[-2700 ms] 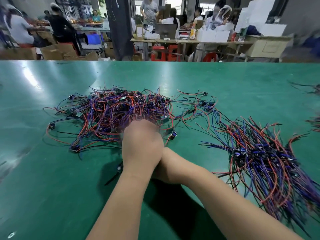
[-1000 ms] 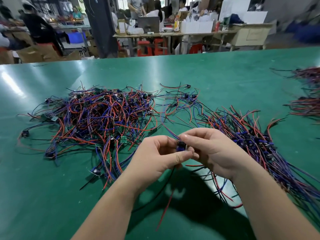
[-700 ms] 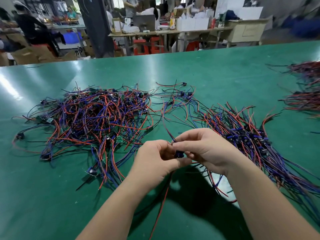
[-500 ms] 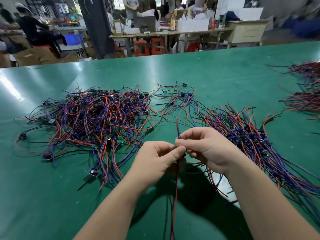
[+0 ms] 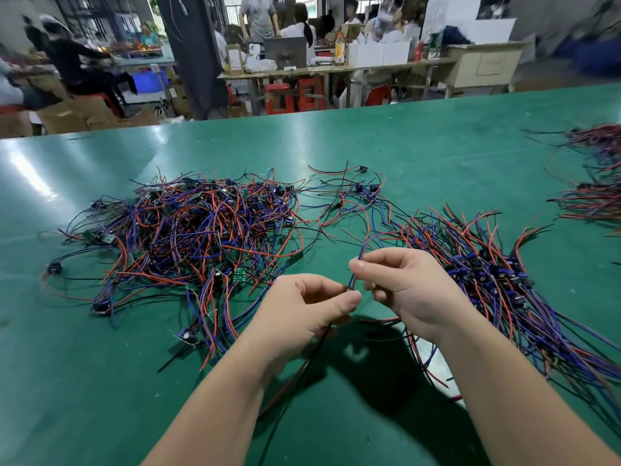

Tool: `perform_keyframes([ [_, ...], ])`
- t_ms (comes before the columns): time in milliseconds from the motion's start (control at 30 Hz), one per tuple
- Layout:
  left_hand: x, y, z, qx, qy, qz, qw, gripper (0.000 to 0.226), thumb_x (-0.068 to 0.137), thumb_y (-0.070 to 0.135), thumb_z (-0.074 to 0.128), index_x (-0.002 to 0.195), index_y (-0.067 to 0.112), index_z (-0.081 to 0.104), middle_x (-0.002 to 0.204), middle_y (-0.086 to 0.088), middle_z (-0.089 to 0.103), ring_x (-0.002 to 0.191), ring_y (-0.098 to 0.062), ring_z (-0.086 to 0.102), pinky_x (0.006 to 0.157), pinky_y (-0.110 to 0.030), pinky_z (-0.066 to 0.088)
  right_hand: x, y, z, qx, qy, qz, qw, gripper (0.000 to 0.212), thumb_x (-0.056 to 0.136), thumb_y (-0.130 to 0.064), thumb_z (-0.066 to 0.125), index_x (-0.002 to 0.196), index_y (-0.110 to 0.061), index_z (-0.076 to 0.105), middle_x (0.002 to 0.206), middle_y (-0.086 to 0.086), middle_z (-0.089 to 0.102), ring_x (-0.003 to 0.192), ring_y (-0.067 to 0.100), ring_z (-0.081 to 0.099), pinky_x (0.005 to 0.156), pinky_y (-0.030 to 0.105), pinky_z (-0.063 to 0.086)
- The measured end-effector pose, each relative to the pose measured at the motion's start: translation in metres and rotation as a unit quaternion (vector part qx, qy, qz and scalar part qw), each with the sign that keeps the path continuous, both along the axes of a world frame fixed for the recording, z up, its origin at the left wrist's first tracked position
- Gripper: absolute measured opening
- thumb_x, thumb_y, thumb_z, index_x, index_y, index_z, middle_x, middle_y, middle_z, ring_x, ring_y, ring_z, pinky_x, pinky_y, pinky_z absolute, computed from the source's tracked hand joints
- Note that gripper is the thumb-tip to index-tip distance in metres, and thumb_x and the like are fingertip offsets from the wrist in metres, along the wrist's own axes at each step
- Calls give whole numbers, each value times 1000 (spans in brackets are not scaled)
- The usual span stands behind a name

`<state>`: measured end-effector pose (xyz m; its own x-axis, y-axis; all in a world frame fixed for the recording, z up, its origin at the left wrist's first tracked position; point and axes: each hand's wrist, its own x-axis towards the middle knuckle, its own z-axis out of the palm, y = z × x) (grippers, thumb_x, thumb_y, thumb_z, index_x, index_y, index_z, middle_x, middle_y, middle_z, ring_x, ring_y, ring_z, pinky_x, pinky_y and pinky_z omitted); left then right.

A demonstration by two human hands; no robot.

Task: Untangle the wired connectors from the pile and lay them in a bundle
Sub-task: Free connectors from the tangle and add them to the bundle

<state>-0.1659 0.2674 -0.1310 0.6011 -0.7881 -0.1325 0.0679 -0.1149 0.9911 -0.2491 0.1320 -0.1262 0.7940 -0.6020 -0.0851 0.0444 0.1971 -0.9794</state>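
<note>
Black connector (image 5: pixel 347 288) half-hidden by left hand (image 5: pixel 302 311)

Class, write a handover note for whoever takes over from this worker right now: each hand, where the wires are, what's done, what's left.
The left hand pinches one connector low down; red and black leads hang below it.
The right hand pinches the same connector's blue lead higher up.
The pile lies tangled on the table, left of the hands.
The bundle lies right of the hands, many wires side by side.
Done: bundle well started.
Left: lay this one on the bundle, then work through the pile.
</note>
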Motion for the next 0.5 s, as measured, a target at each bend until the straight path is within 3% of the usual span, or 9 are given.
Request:
perform_keyframes([
  [100, -2, 2, 3, 47, 7, -71, 996, 17, 71, 28, 74, 77, 14, 67, 74, -5, 71, 65, -17, 67, 51, -19, 43, 0, -7, 2, 37, -35, -70, 996, 16, 78, -2, 69, 65, -9, 63, 54, 2, 62, 45, 8, 51, 42, 13, 38],
  [167, -3, 3, 3, 61, 22, -115, 991, 10, 81, 22, 71, 80, 13, 66, 71, 0, 70, 59, -10, 67, 48, -15, 45, -1, -11, 4, 23, -54, -101, 993, 15, 81, -1, 67, 68, -9, 65, 57, 1, 65, 47, 7, 55, 45, 13, 42],
  [233, -3, 3, 2, 64, 34, -135, 988, 10, 85, 16, 68, 93, 10, 67, 66, 4, 68, 55, -9, 64, 50, -16, 49, -3, -15, 4, 1, -64, -127, 990, 12, 83, -2, 66, 73, -10, 68, 61, 1, 69, 52, 8, 60, 50, 15, 47],
  [333, -4, 5, -2, 82, 10, -174, 981, 31, 87, 14, 66, 117, 15, 62, 62, 9, 62, 56, -8, 61, 57, -21, 51, -6, -22, 7, -3, -85, -170, 982, 13, 85, -5, 64, 75, -11, 69, 61, 1, 69, 56, 9, 63, 53, 17, 50],
  [500, -2, 6, 1, 111, -33, -191, 975, 12, 91, 20, 63, 93, 28, 71, 71, 9, 62, 61, -9, 62, 61, -22, 46, -11, -23, 14, 57, -98, -184, 976, 14, 87, -5, 63, 73, -7, 65, 57, 2, 67, 51, 11, 66, 44, 16, 47],
])
